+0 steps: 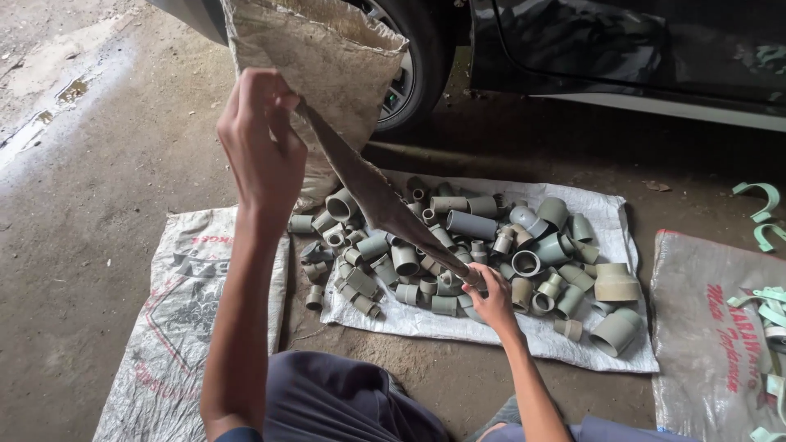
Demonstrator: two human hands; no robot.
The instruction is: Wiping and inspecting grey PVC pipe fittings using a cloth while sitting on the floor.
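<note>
While left hand [260, 143] lifts sack [327, 57], right hand [494, 296] among pipe fittings [475, 245]

Both arms are bare to above the elbow, and dark blue-grey shorts [344, 397] cover the thighs.

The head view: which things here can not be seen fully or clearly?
- Sack held up by the left hand: its top is cut by the upper edge.
- Pipe fittings: some are hidden behind the sack's hanging fold.
- Right hand: its fingers are hidden, so its grip is unclear.
- Green clips: cut by the right edge.
</note>
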